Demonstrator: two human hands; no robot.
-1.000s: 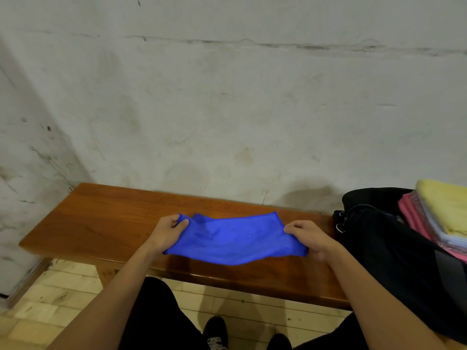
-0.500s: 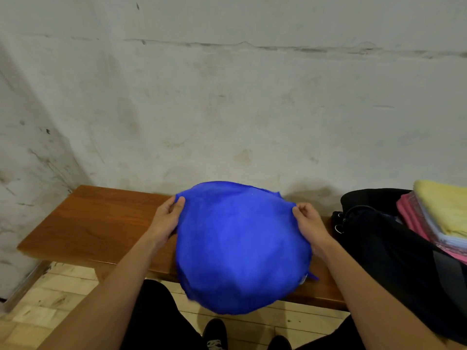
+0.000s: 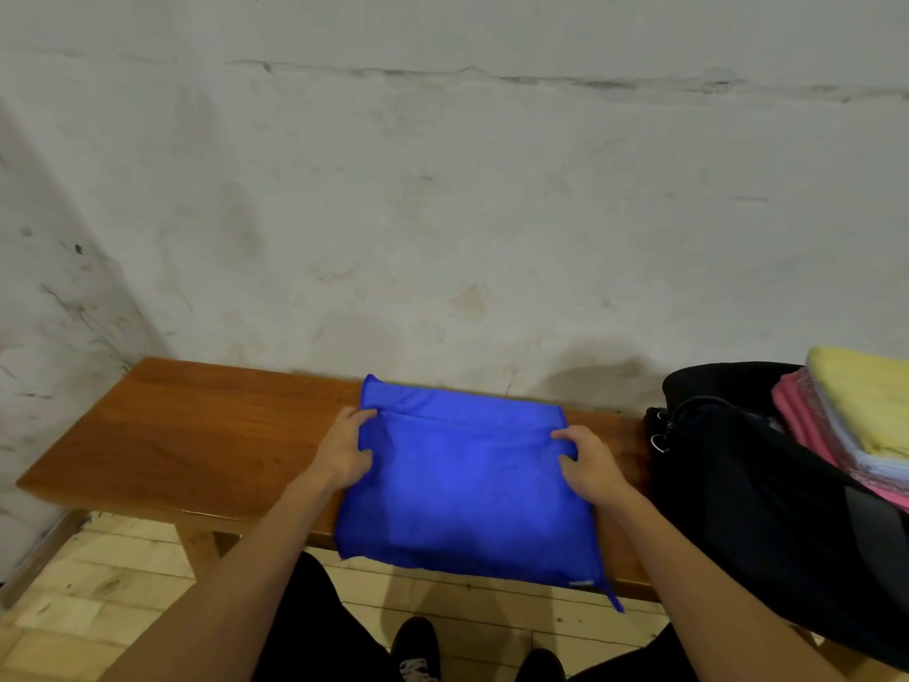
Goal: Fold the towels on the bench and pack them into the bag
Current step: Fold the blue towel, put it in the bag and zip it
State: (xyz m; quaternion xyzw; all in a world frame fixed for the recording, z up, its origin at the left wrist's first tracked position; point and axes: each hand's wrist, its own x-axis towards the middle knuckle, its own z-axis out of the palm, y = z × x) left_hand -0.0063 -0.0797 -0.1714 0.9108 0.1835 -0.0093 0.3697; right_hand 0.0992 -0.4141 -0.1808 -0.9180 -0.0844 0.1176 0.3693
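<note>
Nearest the camera, dark trousers and the toes of dark shoes [image 3: 418, 647] show above a pale wood-block floor [image 3: 88, 603]. Two bare forearms reach forward from the lower edge of the view.

The left hand [image 3: 347, 447] pinches the left edge of a blue towel [image 3: 467, 489], thumb on top of the cloth and fingers curled under its side. The right hand [image 3: 588, 462] grips the towel's right edge in the same way, thumb on the cloth and fingers curled round it. The hands sit well apart, one at each side of the cloth.

The blue towel lies spread on the tabletop [image 3: 196, 435], a brown wooden surface. Its near edge hangs over the front of the tabletop, with a small corner tab dangling at the lower right. A strip along its far side is folded, leaving a crease running between the two hands.

To the right, on the same tabletop, stands an open black bag [image 3: 747, 494], just beside the towel. In it lies a stack of folded towels [image 3: 856, 420], pink at the bottom, pale blue between, yellow on top.

Behind everything rises a stained, cracked grey wall [image 3: 442, 189].
</note>
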